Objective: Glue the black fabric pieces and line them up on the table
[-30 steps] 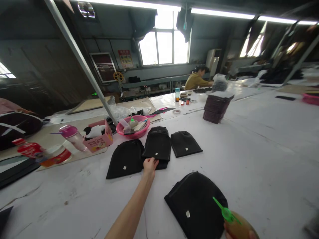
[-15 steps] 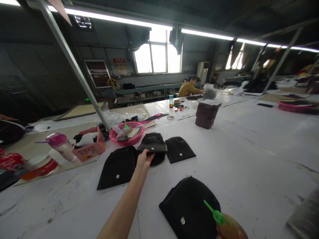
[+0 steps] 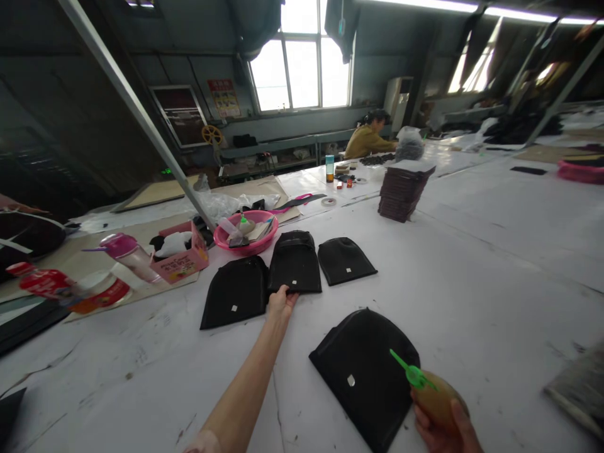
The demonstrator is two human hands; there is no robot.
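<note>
My left hand (image 3: 282,302) pinches the near edge of a black fabric panel (image 3: 295,264), rounded at its far end and marked with a small pale square. Flat on either side of it are two similar pieces, a left black panel (image 3: 236,292) and a right black panel (image 3: 346,261). My right hand (image 3: 446,421), at the lower right, is wrapped round a glue bottle (image 3: 438,399) of brownish content with a green nozzle. Its tip points over the nearest black panel (image 3: 363,371), which also bears a pale square.
Beyond the panels stands a pink basin (image 3: 245,245) holding another green-tipped bottle. To the left are a pink box (image 3: 182,264), a drink bottle (image 3: 44,282) and a purple-lidded bottle (image 3: 127,255). A dark stack (image 3: 404,194) stands farther back. Across the table sits a person (image 3: 368,138).
The panel in my left hand was lifted and folded; now it lies flatter, its near edge still held. The view has tilted down. More of my right hand and the glue bottle shows.
</note>
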